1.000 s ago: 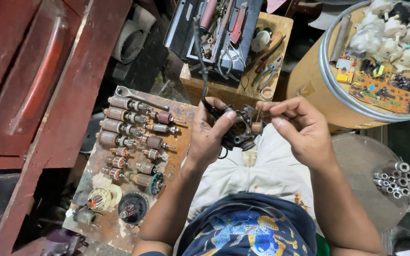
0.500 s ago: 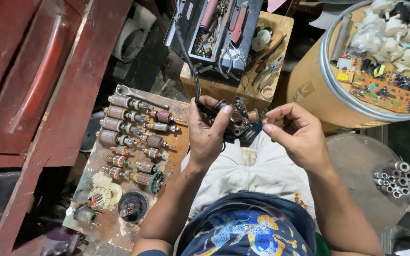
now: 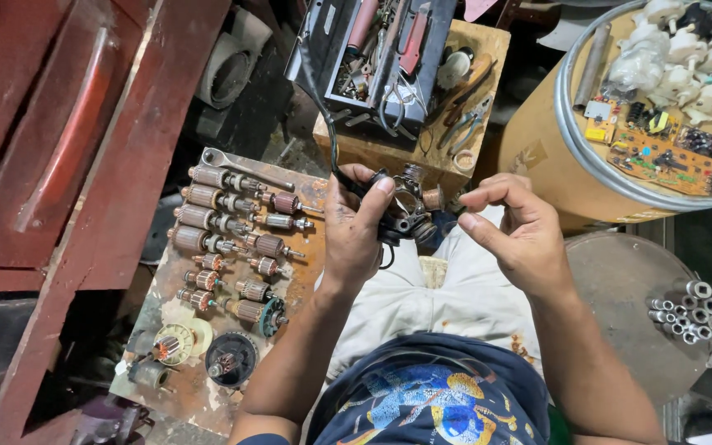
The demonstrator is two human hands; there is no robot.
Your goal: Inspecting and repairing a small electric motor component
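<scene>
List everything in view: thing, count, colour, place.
motor part: one, black, held over the lap
motor armatures: about a dozen, copper and grey, in rows on the rusty board
wrench: one, silver, at the board's top edge
toolbox: one, dark, open on a wooden crate
circuit board: one, brown, on the drum lid
metal tubes: a cluster, silver, on the round stool
left hand: grips the motor part
right hand: fingers pinched beside it
</scene>
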